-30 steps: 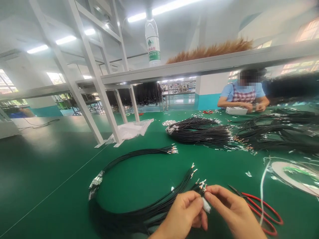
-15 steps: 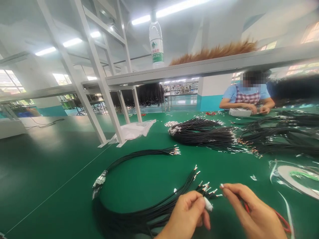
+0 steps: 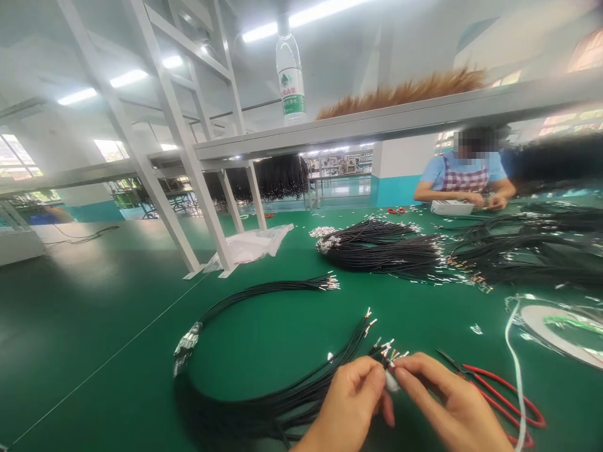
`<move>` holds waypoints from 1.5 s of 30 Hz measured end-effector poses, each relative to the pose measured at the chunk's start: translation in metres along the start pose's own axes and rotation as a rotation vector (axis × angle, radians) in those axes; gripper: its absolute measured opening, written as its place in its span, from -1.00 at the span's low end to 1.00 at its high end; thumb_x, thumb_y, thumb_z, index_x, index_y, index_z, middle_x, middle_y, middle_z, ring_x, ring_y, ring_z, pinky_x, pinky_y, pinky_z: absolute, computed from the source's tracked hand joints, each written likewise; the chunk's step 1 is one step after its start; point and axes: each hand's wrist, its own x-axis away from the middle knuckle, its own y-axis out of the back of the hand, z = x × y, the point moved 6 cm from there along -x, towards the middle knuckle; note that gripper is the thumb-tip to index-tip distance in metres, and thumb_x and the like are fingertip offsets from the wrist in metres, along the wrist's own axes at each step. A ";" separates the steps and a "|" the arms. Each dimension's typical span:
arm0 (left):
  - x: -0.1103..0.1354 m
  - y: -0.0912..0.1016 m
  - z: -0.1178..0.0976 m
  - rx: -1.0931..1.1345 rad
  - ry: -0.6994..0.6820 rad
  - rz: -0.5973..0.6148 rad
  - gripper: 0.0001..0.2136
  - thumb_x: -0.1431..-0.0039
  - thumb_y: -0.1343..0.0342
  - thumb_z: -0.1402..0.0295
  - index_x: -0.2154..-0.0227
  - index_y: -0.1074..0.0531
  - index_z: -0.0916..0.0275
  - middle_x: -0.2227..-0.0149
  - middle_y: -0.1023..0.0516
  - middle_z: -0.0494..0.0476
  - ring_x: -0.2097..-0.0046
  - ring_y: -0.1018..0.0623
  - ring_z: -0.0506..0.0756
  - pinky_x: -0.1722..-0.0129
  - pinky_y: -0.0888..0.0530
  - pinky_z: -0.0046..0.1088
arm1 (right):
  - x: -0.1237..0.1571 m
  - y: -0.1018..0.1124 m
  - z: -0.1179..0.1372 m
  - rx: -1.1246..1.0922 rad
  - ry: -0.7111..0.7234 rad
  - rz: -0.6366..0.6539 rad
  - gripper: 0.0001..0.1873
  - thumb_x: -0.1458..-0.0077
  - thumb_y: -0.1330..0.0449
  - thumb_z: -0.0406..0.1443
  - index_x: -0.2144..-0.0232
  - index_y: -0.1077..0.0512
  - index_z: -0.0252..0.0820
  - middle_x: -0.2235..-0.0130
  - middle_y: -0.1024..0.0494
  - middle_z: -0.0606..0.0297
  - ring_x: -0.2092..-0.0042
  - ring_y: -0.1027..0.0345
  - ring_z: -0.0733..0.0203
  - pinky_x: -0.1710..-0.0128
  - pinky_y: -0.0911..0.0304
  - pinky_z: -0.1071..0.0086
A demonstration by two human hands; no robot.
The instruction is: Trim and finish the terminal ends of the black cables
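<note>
My left hand [image 3: 346, 408] pinches the near ends of a bundle of thin black wires [image 3: 264, 411] with metal terminals, together with a small white piece. My right hand [image 3: 452, 408] meets it from the right, its fingertips closed on the same wire ends [image 3: 390, 364]. A second curved bundle of black wires [image 3: 254, 295] lies a little farther out on the green table [image 3: 117, 314]. Red-handled scissors [image 3: 499, 389] lie just right of my right hand.
A big heap of black wires [image 3: 386, 251] and more [image 3: 532, 251] spread at the back right. Across the table a person in a blue shirt [image 3: 464, 179] works at a white box [image 3: 451, 208]. A white frame leg [image 3: 188, 188], plastic bag [image 3: 254, 245], bottle [image 3: 291, 69] and tape roll [image 3: 560, 323] stand around.
My right hand had drawn away to the right half a second ago; it has come back left and closed on the wire ends beside my left hand.
</note>
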 end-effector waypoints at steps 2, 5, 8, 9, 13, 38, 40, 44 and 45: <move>0.001 0.000 0.001 -0.019 -0.002 0.001 -0.50 -0.09 0.02 -0.19 0.51 -0.26 0.22 0.64 -0.34 -0.03 0.57 -0.19 -0.05 0.51 -0.08 -0.47 | 0.001 -0.001 -0.001 -0.012 -0.007 -0.001 -0.74 -0.15 -0.16 -0.08 0.47 -0.51 -0.05 0.44 -0.55 0.34 0.36 -0.42 0.14 0.35 -0.30 0.42; 0.002 0.000 0.001 -0.058 -0.015 0.000 -0.51 -0.12 0.02 -0.17 0.53 -0.27 0.22 0.64 -0.33 -0.03 0.54 -0.22 -0.03 0.49 -0.11 -0.47 | 0.001 0.000 -0.003 0.003 -0.005 -0.005 -0.75 -0.15 -0.16 -0.10 0.46 -0.51 -0.04 0.43 -0.54 0.34 0.35 -0.42 0.14 0.34 -0.30 0.43; 0.003 0.000 0.001 -0.081 -0.036 -0.001 -0.53 -0.16 0.04 -0.12 0.55 -0.27 0.22 0.64 -0.33 -0.03 0.55 -0.21 -0.03 0.47 -0.13 -0.46 | 0.000 0.002 -0.004 0.050 0.014 0.022 -0.77 -0.16 -0.15 -0.13 0.44 -0.52 -0.04 0.41 -0.55 0.35 0.34 -0.44 0.15 0.35 -0.32 0.45; 0.004 0.000 0.001 -0.086 -0.041 -0.002 -0.54 -0.18 0.04 -0.10 0.55 -0.26 0.22 0.64 -0.33 -0.03 0.55 -0.21 -0.03 0.46 -0.14 -0.46 | 0.000 0.002 -0.004 0.068 0.023 0.044 -0.77 -0.17 -0.14 -0.13 0.43 -0.52 -0.04 0.40 -0.56 0.35 0.34 -0.45 0.16 0.35 -0.33 0.46; 0.004 0.001 0.001 -0.104 -0.054 -0.010 -0.59 -0.22 0.05 0.00 0.56 -0.26 0.22 0.63 -0.32 -0.02 0.53 -0.25 -0.01 0.44 -0.16 -0.45 | -0.001 0.001 -0.003 0.103 0.041 0.079 -0.77 -0.18 -0.12 -0.14 0.43 -0.51 -0.05 0.43 -0.54 0.37 0.36 -0.44 0.19 0.35 -0.32 0.49; 0.015 -0.005 -0.029 -0.660 -0.465 -0.110 -0.72 -0.27 0.16 0.39 0.58 -0.17 0.20 0.59 -0.23 -0.04 0.51 -0.22 -0.01 0.45 -0.17 -0.46 | 0.000 -0.002 -0.012 -0.227 -0.176 0.092 -0.78 -0.07 -0.22 -0.09 0.46 -0.53 -0.06 0.42 -0.54 0.33 0.33 -0.39 0.13 0.29 -0.32 0.45; 0.019 -0.006 -0.031 -0.792 -0.601 -0.143 -0.75 -0.26 0.17 0.43 0.55 -0.20 0.21 0.58 -0.26 -0.02 0.50 -0.23 0.01 0.44 -0.18 -0.45 | 0.001 -0.003 -0.016 -0.285 -0.201 0.109 -0.79 -0.06 -0.24 -0.09 0.47 -0.53 -0.06 0.42 -0.54 0.33 0.32 -0.38 0.13 0.26 -0.32 0.45; 0.022 -0.007 -0.029 -0.988 -0.726 -0.198 -0.75 -0.28 0.17 0.45 0.45 -0.35 0.25 0.54 -0.39 0.08 0.49 -0.32 0.06 0.45 -0.25 -0.42 | 0.003 -0.006 -0.017 -0.351 -0.254 0.072 -0.75 -0.02 -0.26 -0.07 0.52 -0.49 -0.08 0.44 -0.48 0.35 0.32 -0.31 0.16 0.28 -0.27 0.48; 0.022 -0.008 -0.027 -1.016 -0.740 -0.200 -0.75 -0.28 0.18 0.45 0.44 -0.37 0.25 0.54 -0.42 0.11 0.48 -0.35 0.07 0.45 -0.28 -0.41 | 0.004 -0.006 -0.016 -0.372 -0.272 0.038 -0.74 0.00 -0.27 -0.06 0.54 -0.48 -0.08 0.45 -0.46 0.37 0.33 -0.28 0.18 0.28 -0.25 0.49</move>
